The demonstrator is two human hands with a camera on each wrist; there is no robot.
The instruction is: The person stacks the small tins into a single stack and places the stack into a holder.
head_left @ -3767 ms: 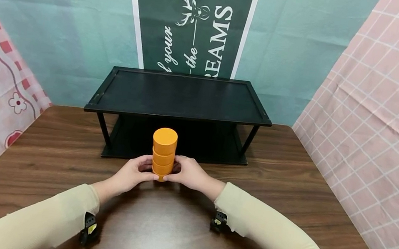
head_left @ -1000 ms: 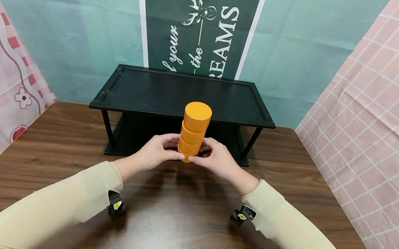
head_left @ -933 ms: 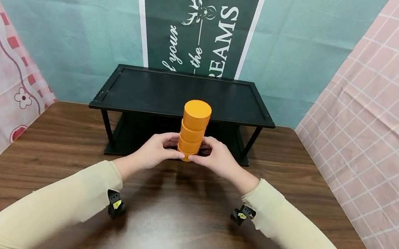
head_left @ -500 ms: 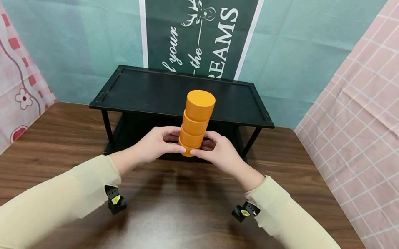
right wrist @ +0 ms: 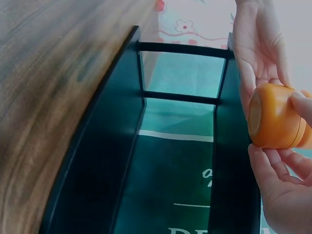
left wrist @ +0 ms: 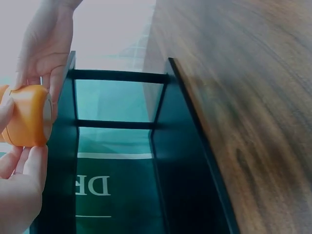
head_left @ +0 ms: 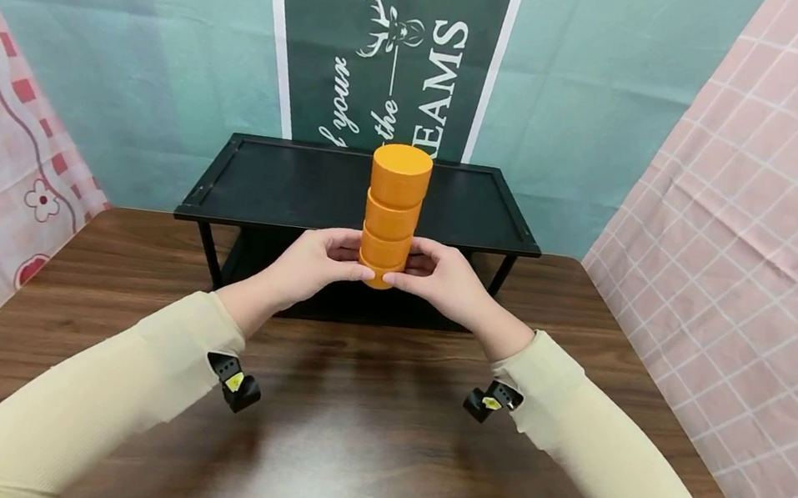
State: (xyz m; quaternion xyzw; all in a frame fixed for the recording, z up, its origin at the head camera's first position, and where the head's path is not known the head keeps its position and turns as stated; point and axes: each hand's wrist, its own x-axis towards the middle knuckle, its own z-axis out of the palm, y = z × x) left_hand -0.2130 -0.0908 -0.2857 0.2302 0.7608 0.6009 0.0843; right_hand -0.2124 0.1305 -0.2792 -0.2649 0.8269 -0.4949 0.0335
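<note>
A stack of several orange round pieces [head_left: 391,218] is held upright in the air, in front of and above the front edge of the black shelf's top. The left hand [head_left: 309,265] grips its lower part from the left, the right hand [head_left: 449,285] from the right. Both thumbs lie on the front of the lowest piece, and the other fingers go behind the stack, partly hidden. In the left wrist view, the lowest orange piece [left wrist: 28,116] shows a pale round underside between the hands. The right wrist view shows the same rounded piece [right wrist: 275,117].
A black two-level shelf [head_left: 264,181] stands at the back of the brown wooden table [head_left: 362,412]. Behind it hangs a green cloth [head_left: 165,67] with white lettering. Patterned pink cloths flank the table at left [head_left: 0,171] and right [head_left: 759,271].
Both hands have lifted the orange stack from low in front of the shelf up to the height of its top. Over the last second it kept rising and became more upright. The grip stays the same.
</note>
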